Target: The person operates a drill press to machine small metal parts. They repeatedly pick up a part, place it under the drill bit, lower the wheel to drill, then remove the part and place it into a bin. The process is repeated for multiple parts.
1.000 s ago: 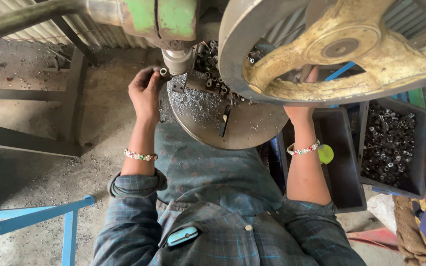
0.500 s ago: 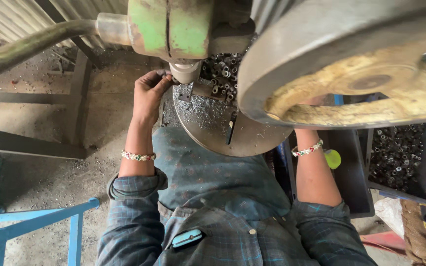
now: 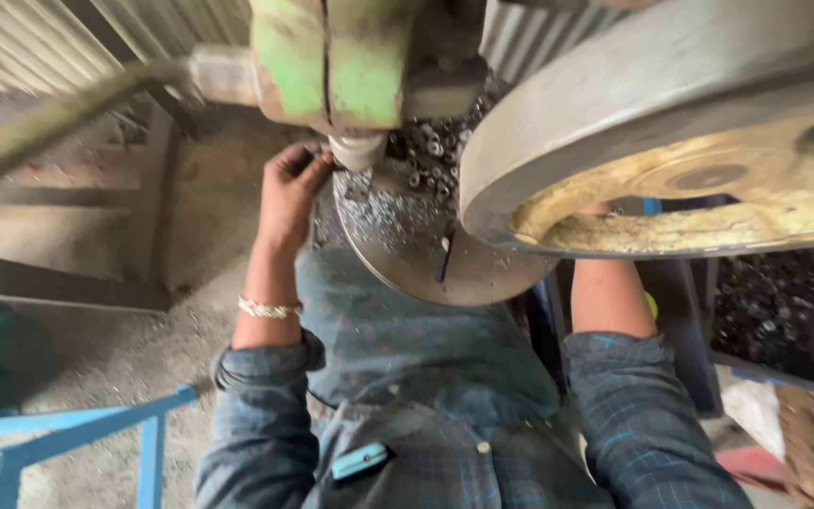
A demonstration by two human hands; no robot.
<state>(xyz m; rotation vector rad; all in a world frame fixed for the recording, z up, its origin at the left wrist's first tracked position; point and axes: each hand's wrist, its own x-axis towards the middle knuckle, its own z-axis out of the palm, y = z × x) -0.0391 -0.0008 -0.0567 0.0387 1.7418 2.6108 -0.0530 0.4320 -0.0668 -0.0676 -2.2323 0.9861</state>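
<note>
1 left hand (image 3: 291,188), 1 round plate (image 3: 426,259)

Metal workshop: press machine (image 3: 350,66), flywheel (image 3: 614,123).

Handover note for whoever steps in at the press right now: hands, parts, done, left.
Left hand: at the punch under the green press head, fingers bunched at the tip; whether it pinches a part I cannot tell.
Right hand: hidden behind the big flywheel; only the forearm shows.
Parts: small metal rings heaped at the back of the round metal table, metal grit across it; more dark parts in the bin at the right.
Done and left: counts unreadable; the heap and bin both hold plenty.
</note>
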